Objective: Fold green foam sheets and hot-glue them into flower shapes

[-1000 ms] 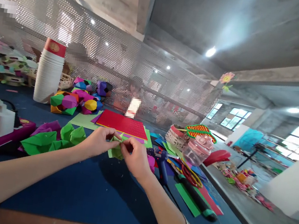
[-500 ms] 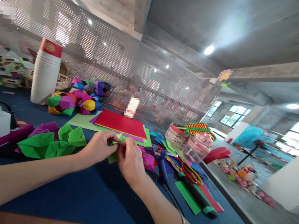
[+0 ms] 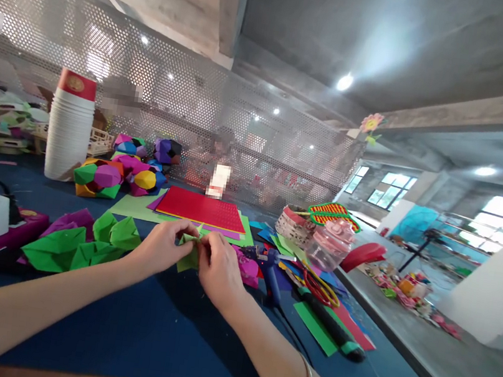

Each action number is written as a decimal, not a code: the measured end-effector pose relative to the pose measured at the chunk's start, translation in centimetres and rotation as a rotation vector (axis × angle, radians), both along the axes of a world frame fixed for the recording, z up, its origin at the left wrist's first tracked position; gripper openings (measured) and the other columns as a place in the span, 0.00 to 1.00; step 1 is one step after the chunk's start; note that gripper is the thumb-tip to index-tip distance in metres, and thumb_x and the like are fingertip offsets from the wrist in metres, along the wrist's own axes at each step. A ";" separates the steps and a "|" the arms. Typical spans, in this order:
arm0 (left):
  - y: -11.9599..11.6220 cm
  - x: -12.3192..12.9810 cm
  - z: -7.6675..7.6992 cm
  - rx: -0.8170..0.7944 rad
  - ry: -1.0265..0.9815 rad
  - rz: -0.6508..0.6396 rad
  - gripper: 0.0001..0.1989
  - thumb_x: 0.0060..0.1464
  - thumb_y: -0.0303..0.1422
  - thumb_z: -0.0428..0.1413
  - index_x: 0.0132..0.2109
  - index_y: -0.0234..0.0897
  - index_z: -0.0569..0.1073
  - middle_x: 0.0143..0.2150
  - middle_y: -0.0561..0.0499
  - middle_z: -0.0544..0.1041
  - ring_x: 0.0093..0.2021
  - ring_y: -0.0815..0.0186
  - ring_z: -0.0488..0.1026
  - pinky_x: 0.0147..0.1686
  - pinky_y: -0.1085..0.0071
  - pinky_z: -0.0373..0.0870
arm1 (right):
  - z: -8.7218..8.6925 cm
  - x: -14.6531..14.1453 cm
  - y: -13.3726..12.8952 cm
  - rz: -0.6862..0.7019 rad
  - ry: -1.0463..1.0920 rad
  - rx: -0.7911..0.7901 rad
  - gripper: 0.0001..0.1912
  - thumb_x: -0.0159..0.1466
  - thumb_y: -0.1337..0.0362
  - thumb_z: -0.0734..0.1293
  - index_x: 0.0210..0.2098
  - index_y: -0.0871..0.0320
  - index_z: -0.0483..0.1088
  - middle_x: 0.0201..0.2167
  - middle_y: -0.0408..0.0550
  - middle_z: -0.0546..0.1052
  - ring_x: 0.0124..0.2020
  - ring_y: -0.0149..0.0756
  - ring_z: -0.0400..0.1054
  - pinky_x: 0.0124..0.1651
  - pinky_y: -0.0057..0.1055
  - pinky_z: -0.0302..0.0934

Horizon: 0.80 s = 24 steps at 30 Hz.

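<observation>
A small piece of light green paper (image 3: 188, 259) is held up over the blue table, pinched from both sides. My left hand (image 3: 166, 244) grips its left part between thumb and fingers. Opposite, my right hand (image 3: 219, 267) pinches its upper right edge, the fingertips nearly meeting those of the left. The hands cover much of the paper, so its full shape is hidden. Just right of my right hand lies a blue glue gun (image 3: 271, 272). Folded green paper pieces (image 3: 82, 245) and a purple one (image 3: 70, 222) lie left of my left hand.
Red sheets (image 3: 204, 208) lie stacked beyond my hands. Paper cups (image 3: 70, 130) stand at the back left, beside colourful paper balls (image 3: 98, 177). A power strip (image 3: 19, 242) sits at left. A clear jar (image 3: 330, 247) and a black-handled tool (image 3: 330, 323) are at right.
The view has shifted slightly, so the background sits a little further left. More of the light green paper shows below my fingers. Both hands still pinch it in nearly the same place.
</observation>
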<state>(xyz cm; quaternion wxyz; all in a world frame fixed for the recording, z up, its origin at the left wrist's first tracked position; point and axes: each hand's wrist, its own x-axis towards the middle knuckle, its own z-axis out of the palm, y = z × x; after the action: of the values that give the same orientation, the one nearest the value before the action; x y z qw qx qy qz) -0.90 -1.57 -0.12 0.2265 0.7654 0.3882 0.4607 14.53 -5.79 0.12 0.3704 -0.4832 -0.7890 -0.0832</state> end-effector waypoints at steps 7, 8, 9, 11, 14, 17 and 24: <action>-0.9 -0.3 0.8 0.076 0.154 -0.011 0.09 0.48 0.29 0.52 0.33 0.38 0.77 0.33 0.51 0.80 0.34 0.64 0.75 0.34 0.73 0.66 | 0.1 0.1 -0.1 -0.029 -0.106 0.019 0.06 0.66 0.69 0.58 0.32 0.57 0.62 0.31 0.46 0.68 0.32 0.36 0.64 0.32 0.30 0.53; -0.9 -0.3 0.9 0.080 0.171 -0.013 0.08 0.48 0.29 0.52 0.32 0.38 0.77 0.32 0.51 0.79 0.33 0.64 0.74 0.33 0.73 0.65 | 0.1 0.1 -0.1 -0.032 -0.119 0.024 0.06 0.65 0.69 0.58 0.32 0.56 0.62 0.31 0.46 0.68 0.31 0.36 0.63 0.31 0.30 0.52; -0.9 -0.3 0.9 0.081 0.181 -0.011 0.08 0.48 0.29 0.52 0.31 0.37 0.76 0.30 0.51 0.79 0.32 0.65 0.74 0.32 0.74 0.64 | 0.1 0.1 -0.1 -0.037 -0.128 0.031 0.06 0.65 0.70 0.58 0.32 0.56 0.62 0.31 0.46 0.68 0.31 0.36 0.63 0.31 0.29 0.52; -1.0 -0.3 0.9 0.082 0.190 0.004 0.07 0.48 0.29 0.52 0.30 0.37 0.75 0.28 0.51 0.78 0.30 0.66 0.73 0.30 0.74 0.62 | 0.0 0.0 0.0 -0.048 -0.143 0.040 0.06 0.65 0.70 0.58 0.32 0.56 0.62 0.30 0.46 0.68 0.31 0.36 0.63 0.31 0.30 0.52; -1.2 -0.3 0.8 0.109 0.195 0.026 0.06 0.48 0.28 0.51 0.29 0.36 0.74 0.26 0.51 0.76 0.28 0.67 0.71 0.29 0.74 0.60 | -0.1 0.0 -0.1 -0.070 -0.167 0.047 0.05 0.64 0.70 0.58 0.32 0.56 0.61 0.30 0.46 0.67 0.30 0.36 0.62 0.30 0.30 0.51; -1.7 -0.2 0.6 0.154 0.191 0.043 0.05 0.47 0.28 0.52 0.26 0.36 0.71 0.24 0.52 0.73 0.26 0.68 0.67 0.27 0.74 0.59 | 0.0 -0.2 -0.5 -0.063 -0.191 0.048 0.04 0.63 0.71 0.58 0.32 0.57 0.61 0.31 0.47 0.67 0.31 0.37 0.62 0.30 0.30 0.51; -1.6 0.0 0.8 0.096 0.097 0.040 0.05 0.47 0.28 0.52 0.28 0.36 0.72 0.26 0.52 0.75 0.28 0.67 0.70 0.29 0.73 0.62 | 0.8 -0.2 -0.6 0.017 -0.052 0.044 0.06 0.66 0.69 0.57 0.33 0.57 0.63 0.32 0.48 0.70 0.34 0.37 0.65 0.35 0.30 0.57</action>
<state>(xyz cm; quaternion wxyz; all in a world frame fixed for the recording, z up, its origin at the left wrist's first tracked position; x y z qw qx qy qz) -0.91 -3.14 0.69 0.1614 0.7889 0.3914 0.4454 14.36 -6.42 0.94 0.3608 -0.4660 -0.8003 -0.1098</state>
